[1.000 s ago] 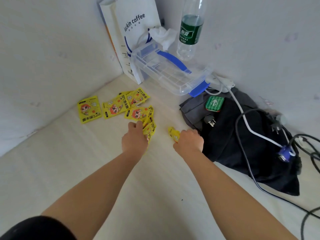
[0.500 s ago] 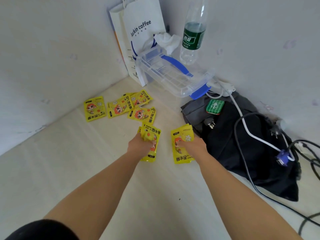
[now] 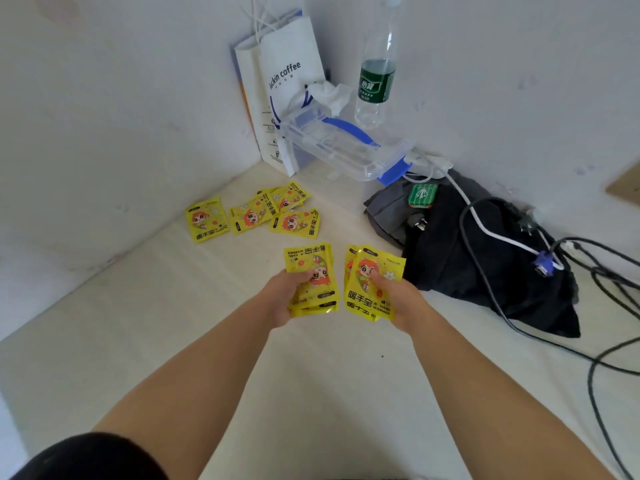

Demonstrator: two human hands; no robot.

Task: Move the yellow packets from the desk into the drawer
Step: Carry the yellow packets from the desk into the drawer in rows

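Note:
My left hand (image 3: 282, 296) grips a small stack of yellow hand-warmer packets (image 3: 311, 268), lifted above the pale desk (image 3: 173, 323). Beside it, my right hand (image 3: 401, 299) holds another stack of yellow packets (image 3: 372, 282), face up with an orange-haired cartoon figure. Several more yellow packets lie flat on the desk behind the hands: one alone at the left (image 3: 207, 220), an overlapping group (image 3: 266, 207) and one below them (image 3: 296, 222). No drawer is in view.
In the corner stand a white coffee paper bag (image 3: 287, 81), a clear plastic box with blue handle (image 3: 343, 147) and a water bottle (image 3: 377, 77). A dark bag (image 3: 485, 271) with a green tin (image 3: 422, 195), plugs and cables (image 3: 606, 358) fills the right side.
Both hands picked packets up off the desk and drew them back toward me, raising them so their faces show. The view has shifted slightly.

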